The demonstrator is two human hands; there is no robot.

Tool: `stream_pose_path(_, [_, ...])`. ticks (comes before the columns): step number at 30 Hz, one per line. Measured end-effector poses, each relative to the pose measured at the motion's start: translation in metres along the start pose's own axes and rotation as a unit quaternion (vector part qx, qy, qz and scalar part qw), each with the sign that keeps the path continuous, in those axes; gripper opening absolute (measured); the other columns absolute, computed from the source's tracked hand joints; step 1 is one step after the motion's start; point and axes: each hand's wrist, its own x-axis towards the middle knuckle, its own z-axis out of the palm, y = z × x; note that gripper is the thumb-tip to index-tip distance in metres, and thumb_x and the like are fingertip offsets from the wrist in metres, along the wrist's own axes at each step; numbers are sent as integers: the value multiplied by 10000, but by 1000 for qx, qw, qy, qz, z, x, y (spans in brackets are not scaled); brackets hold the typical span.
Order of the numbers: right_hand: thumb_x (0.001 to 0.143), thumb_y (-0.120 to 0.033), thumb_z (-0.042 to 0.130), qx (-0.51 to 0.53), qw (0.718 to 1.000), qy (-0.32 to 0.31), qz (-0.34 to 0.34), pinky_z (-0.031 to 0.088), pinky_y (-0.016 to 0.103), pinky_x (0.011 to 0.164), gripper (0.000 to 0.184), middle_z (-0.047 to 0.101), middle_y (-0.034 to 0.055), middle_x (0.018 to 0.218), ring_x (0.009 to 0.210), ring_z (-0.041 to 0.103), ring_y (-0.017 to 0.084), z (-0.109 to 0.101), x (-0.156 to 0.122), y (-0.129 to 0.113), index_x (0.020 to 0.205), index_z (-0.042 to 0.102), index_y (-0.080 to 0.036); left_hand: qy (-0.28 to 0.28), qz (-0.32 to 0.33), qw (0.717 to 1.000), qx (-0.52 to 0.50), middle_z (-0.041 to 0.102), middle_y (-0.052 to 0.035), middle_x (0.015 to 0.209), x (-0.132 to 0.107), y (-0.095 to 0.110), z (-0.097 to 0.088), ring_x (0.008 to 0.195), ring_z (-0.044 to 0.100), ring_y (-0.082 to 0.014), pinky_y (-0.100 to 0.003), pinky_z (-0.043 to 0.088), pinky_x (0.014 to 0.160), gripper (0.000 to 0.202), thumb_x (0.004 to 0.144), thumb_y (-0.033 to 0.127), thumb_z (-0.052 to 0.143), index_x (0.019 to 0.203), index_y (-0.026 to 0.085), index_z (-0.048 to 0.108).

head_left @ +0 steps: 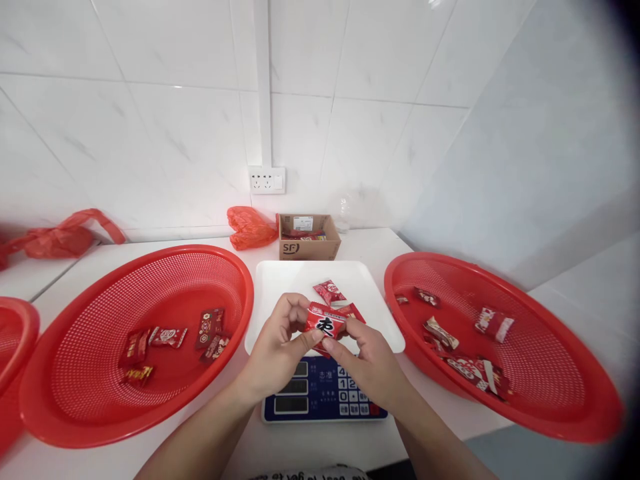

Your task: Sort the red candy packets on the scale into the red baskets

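Between my two hands is a small red snack packet (323,319) with a large black character on its front. My left hand (283,343) pinches its left side, thumb at the lower front. My right hand (364,353) grips the right side in the same way. Both hands are above the near part of a white weighing tray (280,275). On that tray, just behind the held packet, lie a red-and-pink packet (329,291) and another red packet (353,312), partly covered by my fingers. The blue scale panel (325,400) with display windows and keys sits below my hands.
A red perforated basket (165,263) with several packets stands left, and a similar basket (530,300) with several packets right. Behind the tray are a cardboard box (310,249) holding packets and a red plastic bag (253,227). Another red basket's rim (30,320) shows far left.
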Motion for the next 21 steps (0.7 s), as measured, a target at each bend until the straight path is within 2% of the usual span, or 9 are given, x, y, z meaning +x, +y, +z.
stream_pose_path(7, [855, -438, 520, 25, 999, -5, -29, 462, 296, 688, 266, 668, 42, 798, 772, 616, 199, -2, -3, 0, 799, 592, -188, -17, -13, 1000, 13, 569, 60, 732, -1, 2, -3, 698, 533, -98, -232, 447, 684, 384, 802, 330, 747, 1037, 216, 465])
stream_pose_path(10, [856, -366, 524, 25, 999, -7, -40, 465, 278, 678, 199, 682, 28, 803, 746, 613, 179, -4, -4, -1, 819, 615, -193, -41, -34, 996, 69, 599, 23, 811, 0, 5, -7, 756, 548, -124, -255, 448, 719, 330, 835, 353, 703, 1043, 205, 495])
stream_pose_path(14, [856, -340, 539, 11, 999, -22, -43, 469, 286, 714, 164, 672, 25, 804, 779, 615, 187, -7, -3, -5, 796, 599, -199, -117, -52, 973, 192, 621, -41, 913, 1, 13, -12, 843, 540, -169, -273, 428, 753, 286, 882, 431, 622, 976, 164, 576])
stream_pose_path(17, [873, -402, 544, 2, 998, -51, -43, 471, 300, 713, 230, 662, 34, 795, 776, 609, 198, -7, -2, -6, 774, 582, -198, -170, -48, 963, 202, 598, -26, 840, 3, 15, -12, 796, 511, -166, -258, 408, 723, 308, 886, 462, 600, 874, 154, 591])
stream_pose_path(19, [887, -434, 536, 4, 997, -71, -39, 473, 301, 700, 268, 667, 40, 800, 774, 613, 202, -7, -2, -5, 779, 585, -193, -180, -46, 963, 194, 567, -10, 775, 4, 15, -11, 748, 486, -153, -245, 391, 690, 332, 889, 471, 590, 799, 152, 578])
stream_pose_path(21, [893, -415, 543, 15, 995, -85, -44, 480, 305, 724, 243, 687, 45, 850, 804, 626, 206, -6, -3, -3, 841, 616, -188, -170, -49, 968, 179, 574, -10, 768, 5, 14, -9, 740, 494, -153, -242, 398, 691, 340, 889, 475, 588, 801, 146, 593])
